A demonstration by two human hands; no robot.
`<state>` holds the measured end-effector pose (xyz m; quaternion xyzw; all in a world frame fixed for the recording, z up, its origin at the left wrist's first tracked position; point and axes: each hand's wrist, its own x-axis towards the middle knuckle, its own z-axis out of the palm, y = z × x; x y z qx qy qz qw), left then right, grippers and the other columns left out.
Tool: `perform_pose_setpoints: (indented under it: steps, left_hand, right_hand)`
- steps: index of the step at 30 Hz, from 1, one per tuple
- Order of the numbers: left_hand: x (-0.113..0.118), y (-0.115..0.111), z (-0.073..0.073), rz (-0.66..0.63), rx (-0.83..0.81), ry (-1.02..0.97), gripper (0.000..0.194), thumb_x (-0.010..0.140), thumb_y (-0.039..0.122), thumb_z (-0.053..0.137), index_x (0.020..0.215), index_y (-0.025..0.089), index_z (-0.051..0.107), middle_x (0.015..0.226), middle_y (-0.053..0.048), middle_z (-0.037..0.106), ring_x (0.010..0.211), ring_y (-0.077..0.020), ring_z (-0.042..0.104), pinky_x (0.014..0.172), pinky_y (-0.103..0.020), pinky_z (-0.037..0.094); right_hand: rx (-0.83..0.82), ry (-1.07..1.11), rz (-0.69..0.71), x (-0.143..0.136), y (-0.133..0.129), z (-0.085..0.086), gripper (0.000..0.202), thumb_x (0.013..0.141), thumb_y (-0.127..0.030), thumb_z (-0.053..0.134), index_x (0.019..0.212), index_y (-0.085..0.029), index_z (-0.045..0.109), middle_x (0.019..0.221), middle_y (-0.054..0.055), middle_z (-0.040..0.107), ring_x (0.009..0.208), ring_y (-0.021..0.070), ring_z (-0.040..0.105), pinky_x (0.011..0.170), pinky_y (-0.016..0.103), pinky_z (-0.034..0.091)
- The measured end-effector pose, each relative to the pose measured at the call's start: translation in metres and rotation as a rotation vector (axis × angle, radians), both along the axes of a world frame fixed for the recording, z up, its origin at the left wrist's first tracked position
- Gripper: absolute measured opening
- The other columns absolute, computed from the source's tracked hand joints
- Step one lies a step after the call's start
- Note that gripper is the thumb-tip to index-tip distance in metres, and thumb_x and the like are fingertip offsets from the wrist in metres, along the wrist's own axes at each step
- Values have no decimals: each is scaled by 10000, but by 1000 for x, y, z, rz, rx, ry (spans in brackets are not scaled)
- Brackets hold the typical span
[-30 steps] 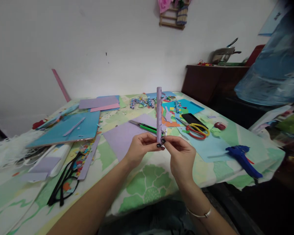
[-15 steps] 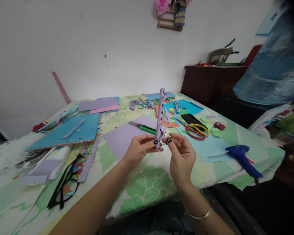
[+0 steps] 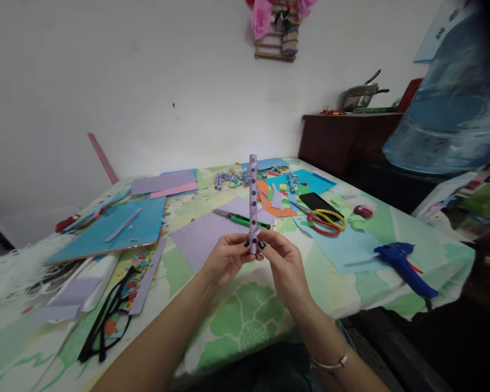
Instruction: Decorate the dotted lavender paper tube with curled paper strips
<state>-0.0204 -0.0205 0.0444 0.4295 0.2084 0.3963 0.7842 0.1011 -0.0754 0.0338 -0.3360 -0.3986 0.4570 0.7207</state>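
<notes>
A slim purple paper tube (image 3: pixel 253 196) with a column of dark dots stands upright in front of me, with narrow purple strips curling from its side. My left hand (image 3: pixel 228 255) pinches its lower end from the left. From the right, my right hand (image 3: pixel 281 261) has thumb and fingers closed on the same end. Behind the tube lies a green utility knife (image 3: pixel 240 219) on a sheet of purple paper (image 3: pixel 200 237). Scissors (image 3: pixel 324 220) with red and yellow handles rest to the right of my hands.
A blue glue gun (image 3: pixel 406 267) lies near the right table edge, beyond a light blue sheet (image 3: pixel 351 250). A black phone (image 3: pixel 320 204) is behind the scissors. Black glasses (image 3: pixel 110 316) and a blue pad (image 3: pixel 114 228) are at left. Paper scraps (image 3: pixel 232 178) lie at the back.
The tube has turned so its dots face me and it stands straighter. My right hand has moved in from the side strip onto the tube's lower end. The view has shifted slightly.
</notes>
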Motion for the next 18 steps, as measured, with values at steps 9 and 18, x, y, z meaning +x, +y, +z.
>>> perform_pose_setpoints:
  steps: [9,18]
  left_hand:
    - [0,-3,-2,-66,10,39,227,533,249,835,687,119,731,586,-41,667,543,-134,636,528,-200,507]
    - [-1,0,-1,-68,32,55,228,570,282,830,717,130,747,639,-58,694,612,-143,676,552,-160,534]
  right_hand:
    - [-42,33,100,-3,-3,5,164,688,-287,715,835,-215,699,798,10,639,587,99,480,551,241,417]
    - [-109,117,203,2,1,17,175,638,-246,736,796,-180,698,788,14,627,585,82,458,534,216,377]
